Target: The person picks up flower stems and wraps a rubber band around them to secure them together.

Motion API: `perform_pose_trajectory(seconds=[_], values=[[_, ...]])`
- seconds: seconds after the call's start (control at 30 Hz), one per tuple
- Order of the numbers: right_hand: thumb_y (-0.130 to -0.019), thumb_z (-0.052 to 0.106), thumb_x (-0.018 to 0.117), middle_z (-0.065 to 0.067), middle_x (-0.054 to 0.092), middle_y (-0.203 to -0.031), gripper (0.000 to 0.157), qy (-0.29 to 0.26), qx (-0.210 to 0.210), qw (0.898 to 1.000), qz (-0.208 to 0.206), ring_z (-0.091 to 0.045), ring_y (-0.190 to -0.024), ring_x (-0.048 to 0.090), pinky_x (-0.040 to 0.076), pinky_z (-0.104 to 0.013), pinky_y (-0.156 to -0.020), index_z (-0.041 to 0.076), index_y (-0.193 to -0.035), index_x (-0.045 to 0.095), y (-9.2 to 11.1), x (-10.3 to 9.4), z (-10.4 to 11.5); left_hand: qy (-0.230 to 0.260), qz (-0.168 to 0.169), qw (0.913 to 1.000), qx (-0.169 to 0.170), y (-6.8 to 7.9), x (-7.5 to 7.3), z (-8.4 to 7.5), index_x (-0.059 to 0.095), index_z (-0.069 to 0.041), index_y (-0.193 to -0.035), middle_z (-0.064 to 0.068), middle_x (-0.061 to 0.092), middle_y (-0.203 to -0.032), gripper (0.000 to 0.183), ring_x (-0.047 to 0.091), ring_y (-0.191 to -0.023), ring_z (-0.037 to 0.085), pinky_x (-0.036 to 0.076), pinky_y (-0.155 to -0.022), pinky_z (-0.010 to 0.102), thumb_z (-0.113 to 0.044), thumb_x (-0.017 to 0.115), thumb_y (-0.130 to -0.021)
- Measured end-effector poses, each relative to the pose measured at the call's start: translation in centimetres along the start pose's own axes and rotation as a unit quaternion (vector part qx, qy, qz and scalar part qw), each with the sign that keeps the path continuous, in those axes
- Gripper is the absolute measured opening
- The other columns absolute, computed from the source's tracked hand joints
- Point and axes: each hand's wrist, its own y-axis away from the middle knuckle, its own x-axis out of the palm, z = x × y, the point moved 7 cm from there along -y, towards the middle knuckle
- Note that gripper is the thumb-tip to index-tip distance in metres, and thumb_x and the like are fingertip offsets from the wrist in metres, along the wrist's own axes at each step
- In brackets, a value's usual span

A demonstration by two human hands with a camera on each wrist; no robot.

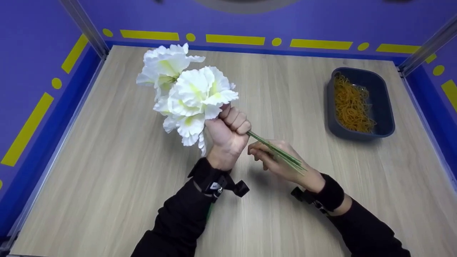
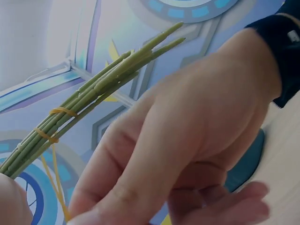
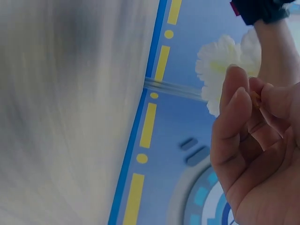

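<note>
A bunch of white artificial flowers is held by my left hand, its fingers wrapped round the stems just under the blooms. The green stems stick out of that fist to the lower right. An orange rubber band circles the stems in the left wrist view, and a loop of it is pulled away from them. My right hand pinches the end of this loop between thumb and finger. In the right wrist view, a small orange bit shows between the fingertips of the right hand.
A dark blue-grey plastic box stands at the table's right side, with a heap of yellow-orange rubber bands in it. Blue panels with yellow marks border the wooden table at the back and sides.
</note>
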Motion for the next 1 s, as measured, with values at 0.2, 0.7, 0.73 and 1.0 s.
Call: perform_pose_trajectory(seconds=[0.2, 0.7, 0.73, 1.0], values=[[-0.097, -0.006, 0.059, -0.006, 0.061, -0.080, 0.015, -0.047, 0.016, 0.999, 0.012, -0.020, -0.050, 0.057, 0.049, -0.020, -0.048, 0.003, -0.104, 0.069, 0.4, 1.2, -0.2, 0.018, 0.009, 0.9996, 0.022, -0.4, 0.0, -1.1, 0.014, -0.021, -0.064, -0.009, 0.010, -0.055, 0.033, 0.009, -0.048, 0.005, 0.006, -0.044, 0.018, -0.025, 0.028, -0.094], [-0.096, -0.004, 0.062, -0.001, 0.069, -0.087, 0.013, 0.090, -0.040, 0.995, -0.026, -0.005, -0.066, 0.062, 0.052, -0.014, -0.060, 0.001, -0.106, 0.069, 1.4, 2.5, 3.3, -0.005, 0.012, 0.9953, 0.096, -0.9, 0.1, -4.2, 0.015, -0.020, -0.064, -0.008, 0.009, -0.055, 0.038, 0.008, -0.048, 0.004, 0.006, -0.044, 0.018, -0.027, 0.020, -0.101], [-0.097, -0.002, 0.061, -0.001, 0.070, -0.090, 0.012, 0.105, -0.050, 0.993, -0.029, -0.006, -0.070, 0.064, 0.053, -0.015, -0.063, 0.001, -0.106, 0.069, 1.5, 2.4, 3.8, -0.017, 0.017, 0.9947, 0.100, -0.9, 0.2, -4.2, 0.015, -0.020, -0.064, -0.008, 0.009, -0.055, 0.037, 0.008, -0.048, 0.004, 0.006, -0.044, 0.018, -0.025, 0.024, -0.099], [-0.105, 0.017, 0.055, -0.003, 0.070, -0.086, 0.022, 0.243, -0.096, 0.961, -0.084, -0.012, -0.068, 0.068, 0.057, -0.027, -0.055, 0.002, -0.102, 0.070, 2.2, -1.4, 8.1, -0.083, 0.068, 0.9917, 0.070, -0.7, 1.0, -3.1, 0.013, -0.019, -0.064, -0.008, 0.009, -0.055, 0.054, 0.009, -0.047, 0.004, 0.006, -0.042, 0.017, -0.026, 0.064, -0.082]])
